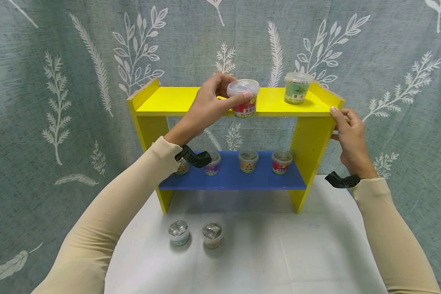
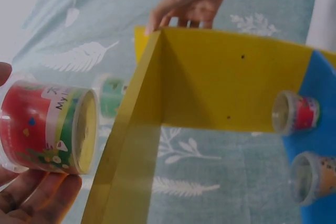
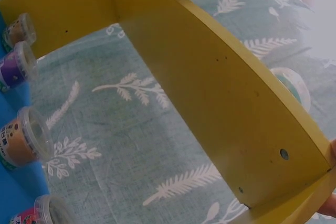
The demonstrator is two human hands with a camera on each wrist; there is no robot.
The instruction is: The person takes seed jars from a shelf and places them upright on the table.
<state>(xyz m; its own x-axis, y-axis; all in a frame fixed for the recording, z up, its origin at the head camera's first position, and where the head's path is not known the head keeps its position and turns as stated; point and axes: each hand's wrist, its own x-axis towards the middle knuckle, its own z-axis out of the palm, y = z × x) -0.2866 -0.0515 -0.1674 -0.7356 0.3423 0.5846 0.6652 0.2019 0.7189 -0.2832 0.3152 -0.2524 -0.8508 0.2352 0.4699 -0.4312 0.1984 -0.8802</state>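
Note:
My left hand [image 1: 214, 96] grips a small plastic tub [image 1: 244, 107] with a red label and clear lid, held at the front edge of the yellow top shelf [image 1: 183, 100]. In the left wrist view the red tub [image 2: 42, 127] lies between thumb and fingers, beside the shelf board. My right hand [image 1: 353, 136] holds the right side panel [image 1: 312, 151] near its top corner, thumb in front and fingers behind. A green-labelled tub [image 1: 296, 90] stands on the top shelf's right end.
On the blue lower shelf [image 1: 228, 181] stand several tubs, including a purple one [image 1: 212, 165], an orange one [image 1: 248, 163] and a red one [image 1: 280, 164]. Two tubs with silvery tops, one bluish [image 1: 179, 233] and one pale [image 1: 212, 236], sit on the white table [image 1: 272, 253] in front.

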